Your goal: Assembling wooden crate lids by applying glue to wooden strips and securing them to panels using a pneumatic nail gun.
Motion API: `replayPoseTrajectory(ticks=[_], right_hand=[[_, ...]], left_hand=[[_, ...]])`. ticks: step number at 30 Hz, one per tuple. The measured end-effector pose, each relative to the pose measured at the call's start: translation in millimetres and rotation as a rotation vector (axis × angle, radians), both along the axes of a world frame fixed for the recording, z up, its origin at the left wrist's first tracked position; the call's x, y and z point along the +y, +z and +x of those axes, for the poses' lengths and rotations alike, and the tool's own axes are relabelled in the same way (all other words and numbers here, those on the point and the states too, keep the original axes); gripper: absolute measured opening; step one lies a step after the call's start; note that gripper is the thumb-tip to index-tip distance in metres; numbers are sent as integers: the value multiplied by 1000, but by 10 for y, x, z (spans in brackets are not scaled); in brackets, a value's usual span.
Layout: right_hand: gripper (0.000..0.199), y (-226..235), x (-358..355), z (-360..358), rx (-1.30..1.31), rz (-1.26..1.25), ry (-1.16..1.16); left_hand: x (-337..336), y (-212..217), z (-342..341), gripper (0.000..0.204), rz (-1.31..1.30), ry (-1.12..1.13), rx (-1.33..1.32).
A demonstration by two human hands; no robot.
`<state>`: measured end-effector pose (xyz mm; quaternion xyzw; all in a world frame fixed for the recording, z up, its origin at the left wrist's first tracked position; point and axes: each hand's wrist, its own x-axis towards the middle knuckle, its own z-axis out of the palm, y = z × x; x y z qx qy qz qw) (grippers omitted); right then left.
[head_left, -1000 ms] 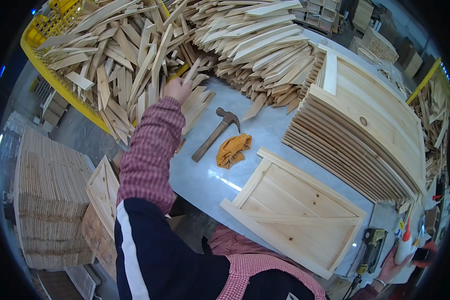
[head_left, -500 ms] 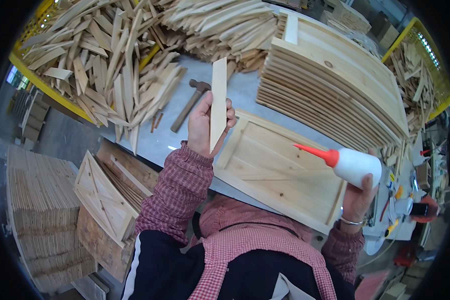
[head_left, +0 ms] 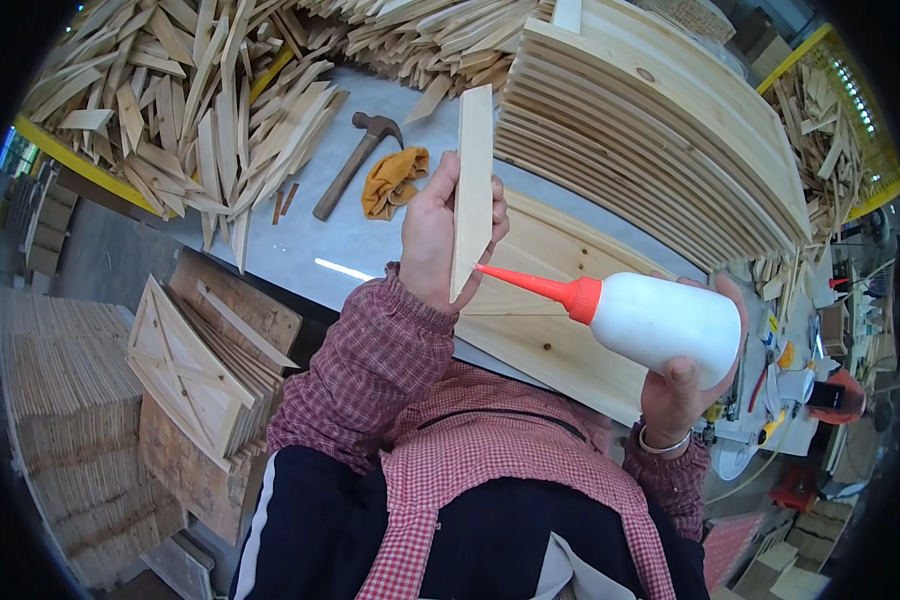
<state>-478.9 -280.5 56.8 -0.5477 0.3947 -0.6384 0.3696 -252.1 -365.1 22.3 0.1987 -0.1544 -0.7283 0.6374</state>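
My left hand (head_left: 435, 235) grips a pale wooden strip (head_left: 474, 170) with slanted ends, held upright above the table. In my right hand (head_left: 682, 395) lies a white squeeze bottle (head_left: 665, 325) with a long red nozzle (head_left: 530, 284). The nozzle's tip is at the strip's lower part, seemingly touching it. Below both hands a framed wooden panel (head_left: 595, 375) rests on the table, partly hidden by the bottle and my left hand. A hammer (head_left: 355, 165) and a crumpled mustard-coloured cloth (head_left: 394, 182) lie left of the strip.
Loose wooden strips (head_left: 220, 110) heap up at the far left, with more beside them. A tall stack of panels (head_left: 650, 130) stands at the back right. Finished braced panels (head_left: 185, 370) and a stack of thin boards (head_left: 80, 400) are at the left. A yellow crate (head_left: 835, 110) holds wood scraps.
My right hand has brought the bottle leftward, its nozzle now at the strip. The strip has shifted right in the view, and the cloth behind my left hand has come into sight.
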Motion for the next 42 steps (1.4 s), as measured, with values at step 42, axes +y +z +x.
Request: replayPoseTrajectory(ticks=[42], right_hand=[[68,131,-647,-34,503,-409,-226]], left_hand=[[362,-101,-214,39,7,-220,-312]])
